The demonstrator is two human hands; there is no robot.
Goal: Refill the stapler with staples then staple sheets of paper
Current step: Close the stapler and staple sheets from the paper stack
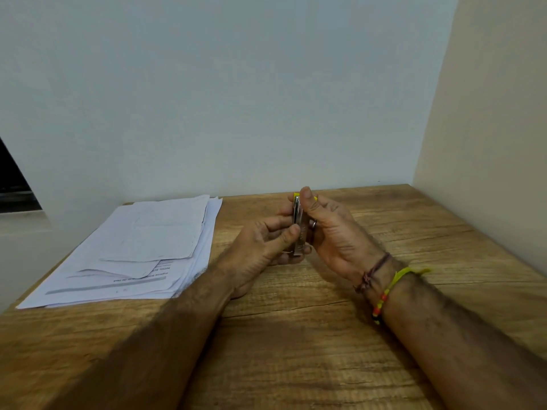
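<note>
One small stapler with a silver metal top and a yellow body (298, 229), and it was up off the table, caught between both my hands. My right hand (331, 235) wrapped it from the right side, thumb laid along the top and reaching past the far end, fingers curled round behind where only a sliver of yellow peeked out. My left hand (260, 247) came in from the left, thumb tip pressed on the near part of the metal strip, the other fingers curled up against its left edge. So both hands were closed on that one stapler, which stood lengthways, pointing away from me, right in the gap between my two thumbs. Whether it was hinged open I could not tell; the fingers covered too much.

One ring (312, 224) on a right finger, sitting tight beside the metal. Two bands on my right wrist: a brown cord bracelet (374, 272) nearer the hand, and a yellow thread bracelet with orange and black beads (390, 288) just behind it.

One loose stack of white paper sheets (142, 250), well off to the left of my left fingers, lying flat on the brown wood-grain table (296, 350), edges fanned and uneven; the number of sheets was past counting. No staples in sight that I could make out.
</note>
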